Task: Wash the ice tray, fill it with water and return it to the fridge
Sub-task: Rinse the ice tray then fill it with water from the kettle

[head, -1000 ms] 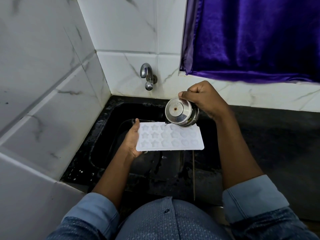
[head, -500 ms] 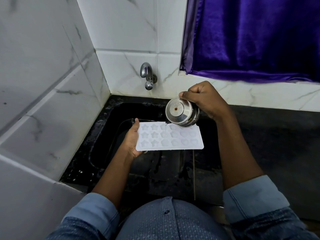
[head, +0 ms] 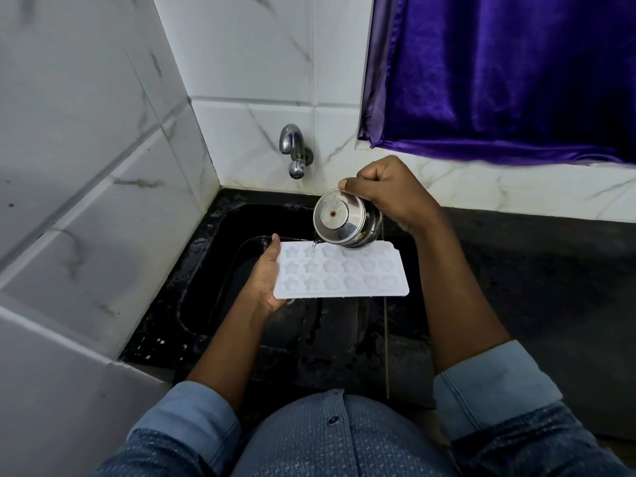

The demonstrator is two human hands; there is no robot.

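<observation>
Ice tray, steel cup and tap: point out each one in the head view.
ice tray (head: 344, 275), head view, on its moulded top face
steel cup (head: 344, 220), head view, on its round base
tap (head: 289, 134), head view, on its curved spout

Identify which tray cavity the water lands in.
The second star-shaped cavity in the far row of the white plastic ice tray, counting from the left hand; water from the steel cup lands there.

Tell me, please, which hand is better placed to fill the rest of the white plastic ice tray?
The right hand: it grips the tilted round steel cup pouring over the white plastic ice tray; the left hand holds its end.
</observation>
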